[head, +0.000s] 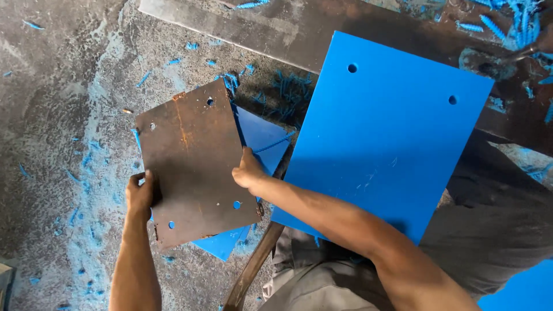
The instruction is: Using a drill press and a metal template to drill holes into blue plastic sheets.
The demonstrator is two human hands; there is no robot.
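Shaving-strewn floor (pixel 63 115), rusty metal plate (pixel 193 161) between left hand (pixel 141 196), right hand (pixel 249 171)

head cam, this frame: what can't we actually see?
- Blue sheets under the rusty metal plate: count and holes hidden by the plate.
- Left hand fingertips: curled behind the plate's edge.
- Right hand fingers: tucked under the plate's other edge.
- Large blue panel: near edge covered by the forearm.
- Tool, top right: cut off by the frame.

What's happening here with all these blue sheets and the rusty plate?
A person grips a rusty metal plate by its edges, left hand on one side, right hand on the other. It lies over smaller blue sheets on the floor. A large blue panel with drilled holes rests beside it, amid blue shavings.
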